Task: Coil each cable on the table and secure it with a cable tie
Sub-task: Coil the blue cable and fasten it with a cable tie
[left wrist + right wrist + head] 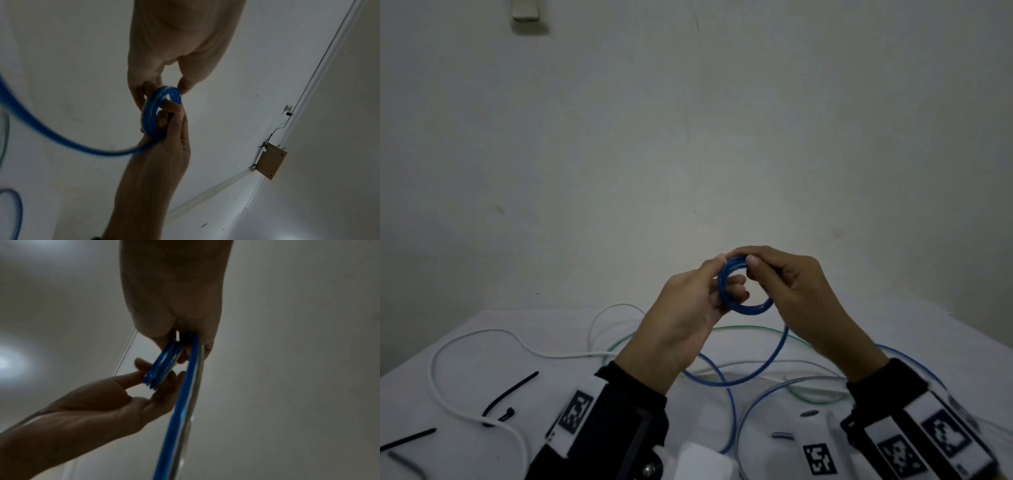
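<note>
Dim white wall fills the frame above a white table (825, 325). At centre, the left hand (688, 318) pinches the small blue coil (739, 291) while the right hand (791, 291) grips its top, likely laying another loop. Blue cable (774, 356) trails down to the table; black cable ties (512, 394) wait lower left.

- Left hand (688, 308) raised before the chest, fingers curled, pinching a blue cable coil (743, 287).
- Right hand (791, 291) meets it, thumb and fingers gripping the coil's top.
</note>
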